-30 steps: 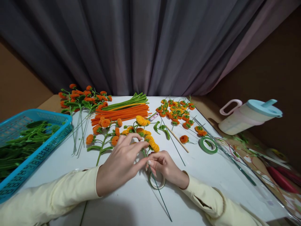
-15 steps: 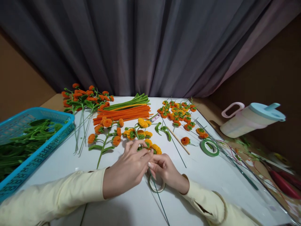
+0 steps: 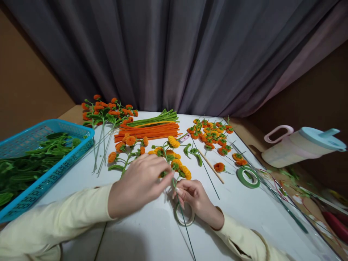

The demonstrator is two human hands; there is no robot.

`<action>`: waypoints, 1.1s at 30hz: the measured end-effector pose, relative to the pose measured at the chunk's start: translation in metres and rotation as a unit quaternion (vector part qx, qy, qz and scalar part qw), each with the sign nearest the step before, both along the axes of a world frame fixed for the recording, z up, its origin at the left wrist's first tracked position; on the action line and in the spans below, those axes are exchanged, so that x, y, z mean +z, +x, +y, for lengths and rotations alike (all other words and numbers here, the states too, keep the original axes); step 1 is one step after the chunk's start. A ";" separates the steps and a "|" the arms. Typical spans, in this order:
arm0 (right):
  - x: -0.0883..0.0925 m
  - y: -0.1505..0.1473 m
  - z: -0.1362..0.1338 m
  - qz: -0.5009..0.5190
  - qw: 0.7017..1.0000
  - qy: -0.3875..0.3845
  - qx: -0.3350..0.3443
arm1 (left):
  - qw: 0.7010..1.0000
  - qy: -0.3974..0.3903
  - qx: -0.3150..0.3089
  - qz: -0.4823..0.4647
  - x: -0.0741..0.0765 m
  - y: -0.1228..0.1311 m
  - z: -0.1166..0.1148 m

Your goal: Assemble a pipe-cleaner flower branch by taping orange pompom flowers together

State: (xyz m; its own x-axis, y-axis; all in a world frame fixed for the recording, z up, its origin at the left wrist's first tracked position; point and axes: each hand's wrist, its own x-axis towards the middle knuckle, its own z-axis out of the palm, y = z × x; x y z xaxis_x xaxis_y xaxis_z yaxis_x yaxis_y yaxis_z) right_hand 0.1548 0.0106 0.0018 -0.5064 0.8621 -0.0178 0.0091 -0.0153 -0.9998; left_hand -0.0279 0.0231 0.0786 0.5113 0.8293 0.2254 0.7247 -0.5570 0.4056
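Two hands [image 3: 141, 183], the left blurred, partly hide the yellow flower spray [image 3: 185, 172].

It's dim around you, and your white surface [image 3: 258, 224] is grabbing the brightest light! Up goes the curtain [image 3: 136, 54], sinking into murky grey-violet, and the brown panel [image 3: 320, 87] at right is almost swallowed by gloom. Your left hand [image 3: 140, 185] smears softly, with a diffuse shadow [image 3: 129, 239] pooling below; your right hand [image 3: 199, 201] looks crisper. Out wide, the lens stretches hard: your cup [image 3: 296, 146] leans outward, your basket [image 3: 69, 163] skews, the lower right corner goes mushy.
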 end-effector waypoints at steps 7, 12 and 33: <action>0.000 0.001 0.000 -0.004 1.000 0.001 -0.006 | 0.983 -0.183 0.001 0.011 0.003 -0.015 0.029; -0.001 0.001 0.000 -0.014 1.000 0.011 -0.005 | 0.919 -0.379 -0.056 -0.096 -0.015 -0.005 0.039; -0.012 0.004 0.006 0.082 0.991 -0.095 0.040 | 0.792 -0.518 -0.024 -0.322 -0.027 0.005 0.040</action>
State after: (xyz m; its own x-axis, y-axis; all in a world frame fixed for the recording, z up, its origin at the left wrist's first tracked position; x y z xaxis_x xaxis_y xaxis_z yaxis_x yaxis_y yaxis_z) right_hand 0.1585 0.0170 -0.0098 -0.5817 0.8087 -0.0874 -0.1446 -0.2085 -0.9673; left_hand -0.0232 0.0627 0.0521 0.6029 0.7231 -0.3370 0.1692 0.2969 0.9398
